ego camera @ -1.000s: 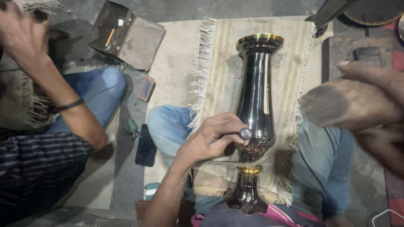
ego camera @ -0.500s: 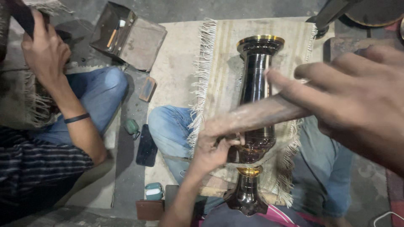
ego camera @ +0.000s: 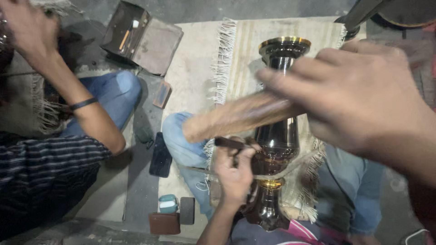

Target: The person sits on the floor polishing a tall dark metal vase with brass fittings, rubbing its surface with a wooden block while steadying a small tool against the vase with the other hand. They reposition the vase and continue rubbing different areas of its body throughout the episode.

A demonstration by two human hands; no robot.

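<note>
Big dark metal vase (ego camera: pixel 278 136) lying lengthwise across the lap, over a pale woven mat (ego camera: pixel 245 50) with a fringed edge. The vase is glossy, almost black, with a flared brass-coloured rim at the far end and a thin gold band near the foot, which sits closest to the body. Tall tapered shape, narrow at the neck, swelling toward the base.

Right hand (ego camera: pixel 363 90) is up close to the camera (blurred, so fine detail is lost), fingers clenched around the end of a wooden stick (ego camera: pixel 236 118). The stick is thick, rounded, brownish with a rough worn-looking surface, and it crosses in front of the vase's middle, pointing left. Can't tell whether it touches the metal.

Left hand (ego camera: pixel 234 170) is down beside the vase's lower body, fingers curled tight on a thin dark tool (ego camera: pixel 229 143), its tip right against the vase where the belly narrows.

Blue jeans on both knees either side of the mat. On the floor to the left: a flat black phone (ego camera: pixel 160 155), a small teal case (ego camera: pixel 168 203), a brown wallet-like thing (ego camera: pixel 164 223). Further up there's an open metal box (ego camera: pixel 141 38), dull and scuffed.

Another person in a striped shirt (ego camera: pixel 41 168) sits on the left, arm raised, dark band on the wrist.
</note>
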